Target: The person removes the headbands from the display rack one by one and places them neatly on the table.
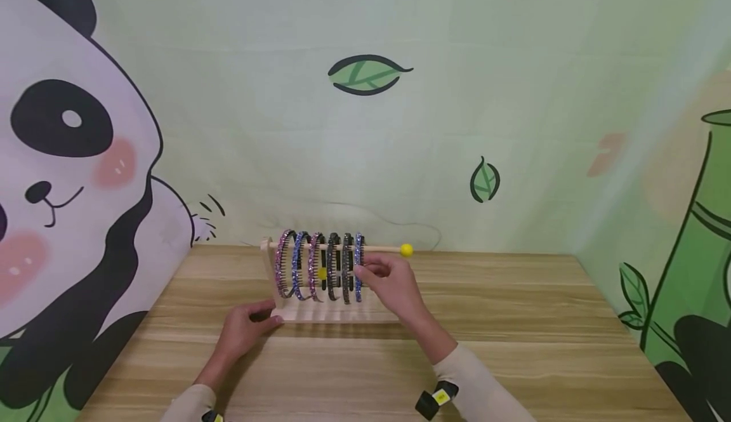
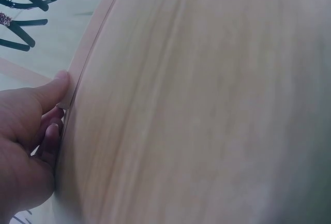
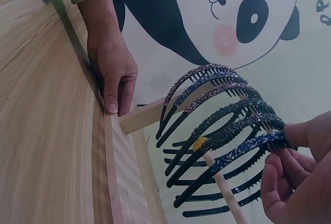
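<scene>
A wooden rack with a flat base and a post at its left end stands on the table. Several glittery toothed headbands, pink, blue and dark, hang in a row from its upper rod. My right hand pinches the blue headband at the right end of the row between thumb and fingers. At the base's front left corner is my left hand; in the left wrist view its thumb lies on the base edge, with the fingers curled at the rim below.
A yellow ball caps the upper rod's right end. Another yellow ball shows lower, among the headbands. The wood-grain table reaches back to a green cloth backdrop with a panda and leaves on it.
</scene>
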The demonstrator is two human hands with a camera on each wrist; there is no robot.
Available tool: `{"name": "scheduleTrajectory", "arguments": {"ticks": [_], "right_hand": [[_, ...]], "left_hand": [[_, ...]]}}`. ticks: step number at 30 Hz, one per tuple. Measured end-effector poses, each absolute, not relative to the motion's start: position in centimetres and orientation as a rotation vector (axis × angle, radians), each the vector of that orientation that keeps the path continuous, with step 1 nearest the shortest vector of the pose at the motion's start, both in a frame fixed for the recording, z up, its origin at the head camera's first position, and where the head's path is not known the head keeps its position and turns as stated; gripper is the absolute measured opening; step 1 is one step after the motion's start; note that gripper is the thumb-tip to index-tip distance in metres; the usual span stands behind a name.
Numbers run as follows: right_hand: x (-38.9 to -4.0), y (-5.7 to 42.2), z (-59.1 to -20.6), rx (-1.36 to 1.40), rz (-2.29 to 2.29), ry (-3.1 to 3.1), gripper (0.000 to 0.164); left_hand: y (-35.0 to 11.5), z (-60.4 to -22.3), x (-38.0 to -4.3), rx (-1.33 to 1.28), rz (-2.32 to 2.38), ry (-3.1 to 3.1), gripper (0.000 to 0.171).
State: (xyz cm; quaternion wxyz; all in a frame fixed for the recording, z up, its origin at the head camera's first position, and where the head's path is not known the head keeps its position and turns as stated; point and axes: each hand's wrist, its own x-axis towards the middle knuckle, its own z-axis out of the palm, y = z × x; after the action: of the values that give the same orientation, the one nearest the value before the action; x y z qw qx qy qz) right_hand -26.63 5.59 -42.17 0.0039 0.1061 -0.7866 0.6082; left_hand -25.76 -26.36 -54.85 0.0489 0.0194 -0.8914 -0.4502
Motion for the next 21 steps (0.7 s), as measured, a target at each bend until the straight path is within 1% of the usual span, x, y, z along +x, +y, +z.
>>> {"name": "scheduleTrajectory", "arguments": {"ticks": [6,21], "right_hand": [[-26.6,5.8,-42.2,0.346,1.869,-2.461,0.028],[-26.3,6.6,-40.4,0.262,1.869,-2.462,0.029]], "left_hand": [[-26.3,-54.8,-25.8,0.048,-1.373,-2.722,0.043],[-26.4,-54.8,-25.8,0.043,-1.359,-2.733,0.042]]}}
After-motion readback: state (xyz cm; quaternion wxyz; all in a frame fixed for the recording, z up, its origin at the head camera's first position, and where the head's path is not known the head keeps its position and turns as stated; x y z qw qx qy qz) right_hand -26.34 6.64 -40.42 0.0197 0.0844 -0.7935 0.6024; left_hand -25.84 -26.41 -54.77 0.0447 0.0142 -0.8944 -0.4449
